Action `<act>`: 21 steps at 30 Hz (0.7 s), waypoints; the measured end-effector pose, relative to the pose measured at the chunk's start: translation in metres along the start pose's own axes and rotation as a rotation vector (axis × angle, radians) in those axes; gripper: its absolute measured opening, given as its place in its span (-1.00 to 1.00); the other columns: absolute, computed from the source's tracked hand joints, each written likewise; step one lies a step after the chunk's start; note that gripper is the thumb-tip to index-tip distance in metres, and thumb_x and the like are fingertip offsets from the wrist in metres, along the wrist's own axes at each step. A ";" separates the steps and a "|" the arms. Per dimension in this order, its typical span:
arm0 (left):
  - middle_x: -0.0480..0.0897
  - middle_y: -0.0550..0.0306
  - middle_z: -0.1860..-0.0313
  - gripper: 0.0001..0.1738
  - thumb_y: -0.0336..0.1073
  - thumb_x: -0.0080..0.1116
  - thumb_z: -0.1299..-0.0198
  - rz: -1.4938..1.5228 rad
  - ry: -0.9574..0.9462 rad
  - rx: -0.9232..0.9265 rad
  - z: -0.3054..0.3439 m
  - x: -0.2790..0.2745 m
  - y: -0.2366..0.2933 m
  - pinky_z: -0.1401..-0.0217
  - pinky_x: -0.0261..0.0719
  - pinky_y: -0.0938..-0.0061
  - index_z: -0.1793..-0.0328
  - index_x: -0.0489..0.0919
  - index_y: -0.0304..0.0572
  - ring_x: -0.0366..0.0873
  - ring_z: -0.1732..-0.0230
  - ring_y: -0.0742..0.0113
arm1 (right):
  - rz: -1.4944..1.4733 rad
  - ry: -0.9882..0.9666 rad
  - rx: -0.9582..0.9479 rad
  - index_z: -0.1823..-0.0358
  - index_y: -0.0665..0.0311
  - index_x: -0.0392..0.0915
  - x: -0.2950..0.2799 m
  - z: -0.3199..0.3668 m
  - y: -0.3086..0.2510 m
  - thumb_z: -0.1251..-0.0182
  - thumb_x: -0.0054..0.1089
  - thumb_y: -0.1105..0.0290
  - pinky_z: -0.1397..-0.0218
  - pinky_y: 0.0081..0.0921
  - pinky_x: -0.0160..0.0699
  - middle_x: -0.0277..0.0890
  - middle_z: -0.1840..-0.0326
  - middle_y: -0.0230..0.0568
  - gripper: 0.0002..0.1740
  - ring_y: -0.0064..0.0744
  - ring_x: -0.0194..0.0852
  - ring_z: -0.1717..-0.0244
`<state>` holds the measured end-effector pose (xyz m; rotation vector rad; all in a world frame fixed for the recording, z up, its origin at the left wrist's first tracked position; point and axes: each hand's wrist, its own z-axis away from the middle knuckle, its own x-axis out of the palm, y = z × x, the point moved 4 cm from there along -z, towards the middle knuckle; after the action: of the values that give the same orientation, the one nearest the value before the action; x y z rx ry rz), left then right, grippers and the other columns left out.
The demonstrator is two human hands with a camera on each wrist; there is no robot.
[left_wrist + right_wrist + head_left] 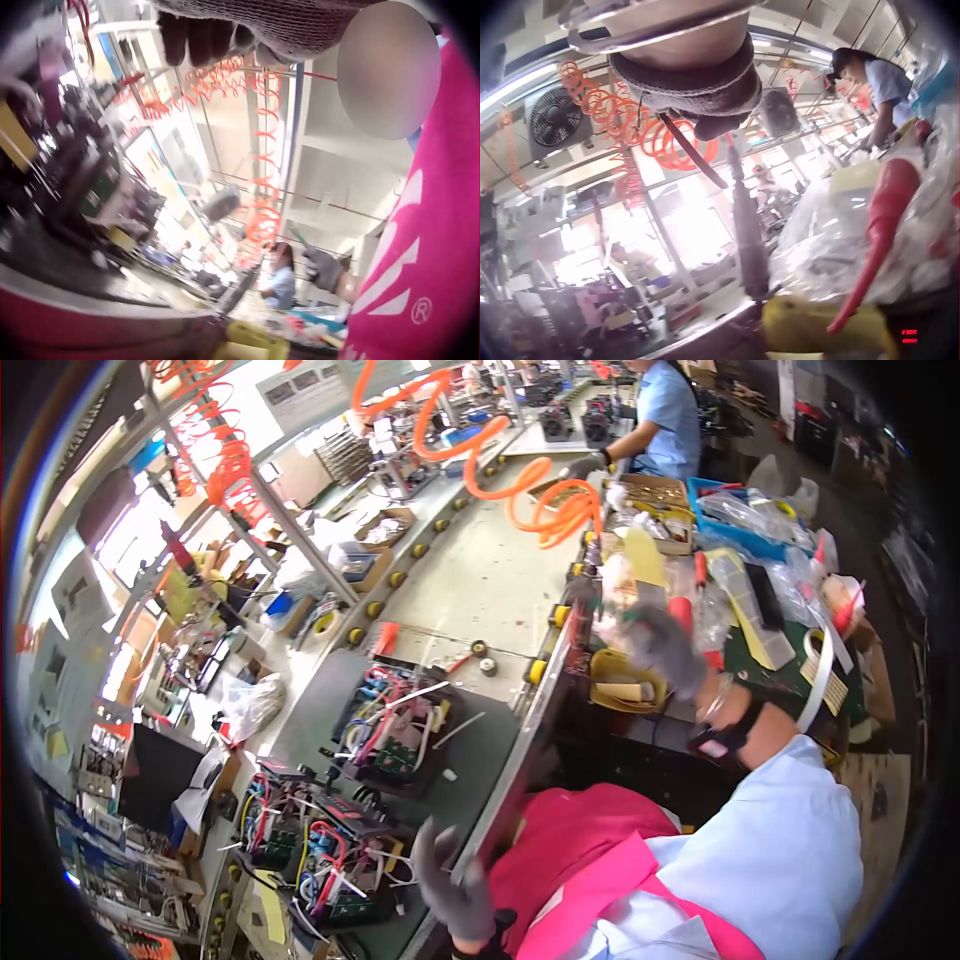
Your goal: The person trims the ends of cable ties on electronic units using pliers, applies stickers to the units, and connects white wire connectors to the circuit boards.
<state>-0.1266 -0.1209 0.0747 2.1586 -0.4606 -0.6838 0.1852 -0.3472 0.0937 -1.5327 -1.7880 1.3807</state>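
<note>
Units (395, 730) with black cases, coloured wires and green boards sit open side up on the near left of the grey-green desk (470, 760), probably so the wiring's reachable. Grey-gloved right hand (665, 650) pinches a slim, dark green stick (298, 234) right of the desk, grip closed round it, likely for control; long axis slants past the fingers, towards the hanging metallic screwdriver (748, 232). Grey-gloved left hand (455, 885) is empty, fingers apart, beside the nearest unit.

Your right hand (667, 650) is blurred; its slim item (694, 153) (perhaps a tool) is too smeared to name.
</note>
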 end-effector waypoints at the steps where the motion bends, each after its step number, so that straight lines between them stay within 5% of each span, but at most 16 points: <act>1: 0.49 -0.08 -0.14 -0.32 -0.54 0.16 -0.15 0.063 -0.071 -0.106 -0.006 0.018 -0.004 -0.10 0.52 0.38 -0.45 0.27 -0.34 0.57 0.00 0.19 | -0.244 -0.171 0.105 0.10 0.25 0.54 0.025 0.014 0.000 -0.21 0.18 0.42 0.16 -0.37 0.50 0.52 0.23 -0.25 -0.78 -0.33 0.50 0.26; 4: 0.54 -0.06 -0.11 -0.32 -0.45 0.21 -0.22 0.150 -0.237 -0.176 -0.017 0.060 -0.009 -0.04 0.54 0.40 -0.46 0.24 -0.34 0.58 0.04 0.24 | -0.093 -0.330 -0.113 0.11 0.24 0.57 0.100 0.050 -0.027 -0.27 0.17 0.33 0.11 -0.36 0.56 0.59 0.19 -0.26 -0.78 -0.31 0.58 0.23; 5: 0.51 -0.05 -0.17 -0.33 -0.41 0.18 -0.26 0.214 -0.298 -0.230 -0.015 0.069 -0.019 -0.06 0.55 0.40 -0.47 0.21 -0.32 0.56 -0.01 0.26 | -0.142 -0.387 -0.108 0.11 0.24 0.59 0.121 0.062 -0.033 -0.29 0.17 0.30 0.09 -0.36 0.58 0.61 0.18 -0.26 -0.78 -0.30 0.61 0.23; 6: 0.47 -0.04 -0.22 -0.34 -0.37 0.15 -0.30 0.277 -0.360 -0.285 -0.008 0.073 -0.033 -0.09 0.55 0.41 -0.48 0.19 -0.31 0.54 -0.06 0.28 | -0.432 -0.512 0.097 0.03 0.30 0.54 0.142 0.075 -0.034 -0.41 0.10 0.22 0.09 -0.40 0.60 0.65 0.16 -0.29 -0.70 -0.35 0.64 0.24; 10: 0.42 -0.03 -0.27 -0.39 -0.21 0.11 -0.38 0.216 -0.510 -0.546 0.022 0.070 -0.073 -0.18 0.55 0.40 -0.44 0.22 -0.31 0.50 -0.15 0.30 | -0.583 -0.709 0.001 -0.01 0.35 0.48 0.181 0.092 -0.049 -0.43 0.08 0.23 -0.17 -0.30 0.49 0.45 -0.23 -0.05 -0.67 -0.23 0.51 -0.13; 11: 0.40 -0.01 -0.26 -0.44 -0.13 0.00 -0.44 0.178 -0.406 -0.314 0.026 0.070 -0.078 -0.34 0.43 0.36 -0.43 0.22 -0.29 0.43 -0.27 0.26 | -0.567 -0.802 -0.003 0.00 0.35 0.47 0.191 0.097 -0.045 -0.42 0.08 0.25 -0.21 -0.29 0.46 0.35 -0.33 -0.01 -0.69 -0.24 0.45 -0.21; 12: 0.38 0.00 -0.29 -0.44 -0.11 -0.04 -0.45 0.319 -0.435 -0.348 0.032 0.075 -0.090 -0.38 0.38 0.35 -0.43 0.21 -0.28 0.38 -0.31 0.25 | -0.549 -0.896 -0.005 0.01 0.34 0.46 0.199 0.103 -0.043 -0.42 0.08 0.27 -0.26 -0.28 0.42 0.25 -0.44 0.03 -0.71 -0.24 0.38 -0.29; 13: 0.36 0.01 -0.31 -0.44 -0.10 -0.08 -0.47 0.462 -0.461 -0.381 0.035 0.079 -0.102 -0.42 0.33 0.34 -0.44 0.19 -0.26 0.34 -0.36 0.24 | -0.454 -0.860 -0.160 0.06 0.34 0.46 0.200 0.106 -0.048 -0.35 0.14 0.24 -0.31 -0.14 0.31 0.32 -0.34 0.04 -0.69 -0.04 0.30 -0.34; 15: 0.27 0.04 -0.40 -0.45 -0.07 -0.23 -0.51 0.399 -0.606 -0.366 0.047 0.077 -0.116 -0.48 0.23 0.31 -0.47 0.13 -0.22 0.23 -0.45 0.22 | -0.260 -0.856 -0.255 0.08 0.32 0.46 0.200 0.108 -0.053 -0.31 0.18 0.21 -0.31 -0.10 0.29 0.36 -0.25 0.05 -0.66 0.03 0.27 -0.32; 17: 0.26 0.04 -0.42 -0.47 -0.14 -0.15 -0.48 0.415 -0.568 -0.391 0.058 0.075 -0.130 -0.46 0.25 0.33 -0.46 0.16 -0.22 0.25 -0.43 0.24 | -0.194 -0.739 -0.359 0.09 0.29 0.45 0.200 0.111 -0.051 -0.19 0.29 0.27 -0.20 -0.13 0.40 0.42 -0.06 -0.01 -0.65 0.07 0.38 -0.16; 19: 0.43 0.01 -0.29 -0.53 -0.29 0.03 -0.40 0.077 -0.542 -0.133 0.038 0.070 -0.100 -0.27 0.43 0.40 -0.38 0.29 -0.28 0.45 -0.24 0.30 | -0.301 -0.701 -0.224 0.07 0.28 0.44 0.197 0.103 -0.042 -0.17 0.30 0.35 -0.11 -0.21 0.48 0.46 -0.01 -0.05 -0.66 -0.02 0.47 -0.06; 21: 0.55 0.03 -0.12 -0.58 -0.34 0.10 -0.36 0.079 -0.622 -0.274 0.032 0.064 -0.095 -0.11 0.50 0.46 -0.29 0.39 -0.34 0.53 -0.07 0.35 | -0.323 -0.614 -0.109 0.01 0.25 0.39 0.182 0.087 -0.048 -0.12 0.30 0.51 0.07 -0.34 0.58 0.50 0.08 -0.13 -0.60 -0.18 0.59 0.13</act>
<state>-0.0870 -0.1161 -0.0371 1.6356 -0.7204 -1.2970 0.0338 -0.2134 0.0461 -0.8434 -2.3690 1.7181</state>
